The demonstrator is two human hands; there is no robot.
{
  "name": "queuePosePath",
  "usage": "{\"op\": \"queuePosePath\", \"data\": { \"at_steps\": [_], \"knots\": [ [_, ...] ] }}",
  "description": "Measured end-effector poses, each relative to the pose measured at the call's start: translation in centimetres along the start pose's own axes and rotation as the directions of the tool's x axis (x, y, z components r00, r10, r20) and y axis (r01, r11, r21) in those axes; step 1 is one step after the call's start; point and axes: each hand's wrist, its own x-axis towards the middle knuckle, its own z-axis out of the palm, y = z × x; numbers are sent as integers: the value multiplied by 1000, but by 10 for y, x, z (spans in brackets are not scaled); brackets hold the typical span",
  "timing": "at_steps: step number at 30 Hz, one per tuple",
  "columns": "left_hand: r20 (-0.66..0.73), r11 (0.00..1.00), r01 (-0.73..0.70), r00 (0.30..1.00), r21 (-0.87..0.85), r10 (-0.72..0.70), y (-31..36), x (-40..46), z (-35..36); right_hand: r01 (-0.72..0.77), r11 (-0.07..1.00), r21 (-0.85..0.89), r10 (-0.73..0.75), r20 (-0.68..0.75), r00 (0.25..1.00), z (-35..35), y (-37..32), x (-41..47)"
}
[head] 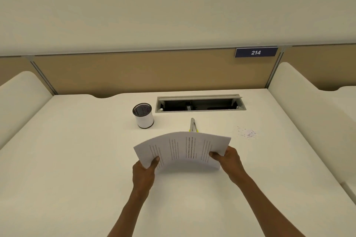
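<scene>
A stack of printed white paper sheets point(183, 150) is held above the white desk point(77, 159), bowed upward in the middle. My left hand point(145, 171) grips its left near corner, thumb on top. At the right edge my right hand point(227, 159) holds it the same way, thumb on the top sheet. Just behind the sheets lies a grey stapler point(193, 125) with yellow-green marks; the paper hides its near end.
A black mesh pen cup point(143, 115) with a white band stands at the back left of the stapler. An open cable hatch point(200, 103) is set into the desk's rear. Purple specks point(247, 132) lie at right. Padded side dividers flank the desk; a sign reads 214 point(256, 52).
</scene>
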Motion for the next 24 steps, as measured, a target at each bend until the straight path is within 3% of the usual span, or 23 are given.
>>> {"op": "queuePosePath", "data": {
  "at_steps": [6, 24],
  "knots": [
    [28, 999, -36, 999, 27, 35, 6, 12, -6, -8, 1000, -28, 7, -31, 999, 0, -7, 5],
    [86, 997, 28, 996, 74, -34, -10, 13, -4, -65, 997, -45, 65, -4, 998, 5, 4, 0]
  ]
}}
